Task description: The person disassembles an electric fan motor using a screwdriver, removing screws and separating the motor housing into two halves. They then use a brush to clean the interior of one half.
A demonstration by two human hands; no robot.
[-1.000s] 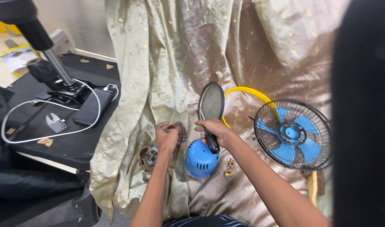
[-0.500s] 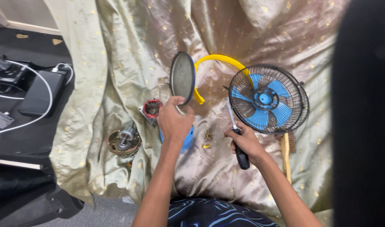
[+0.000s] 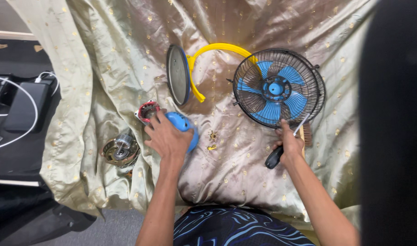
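- Left hand [image 3: 166, 136] resting palm-down, fingers spread, over a blue motor housing [image 3: 185, 126] lying on the shiny cloth [image 3: 245, 168], near the middle of the view.
- Fingertips reaching toward a red-wound stator [image 3: 148, 110] sitting just beside the housing, on its left.
- Right hand [image 3: 288, 145] curling tight around the black handle of a screwdriver [image 3: 281, 149], its thin shaft pointing up and right toward the lower rim of the fan cage.
- Lying further left on the cloth, apart from both hands: a metal rotor assembly [image 3: 120, 150].
- Sitting above the right hand: a black wire fan cage [image 3: 277, 87] enclosing blue blades.
- Standing on edge above the left hand: a dark round disc [image 3: 178, 74], touching a yellow curved bracket [image 3: 214, 54] arching over to the cage.
- Resting between the two hands: small brass-coloured screws [image 3: 212, 140].
- Lying off the cloth at far left: a dark slab with a white cable [image 3: 21, 109].
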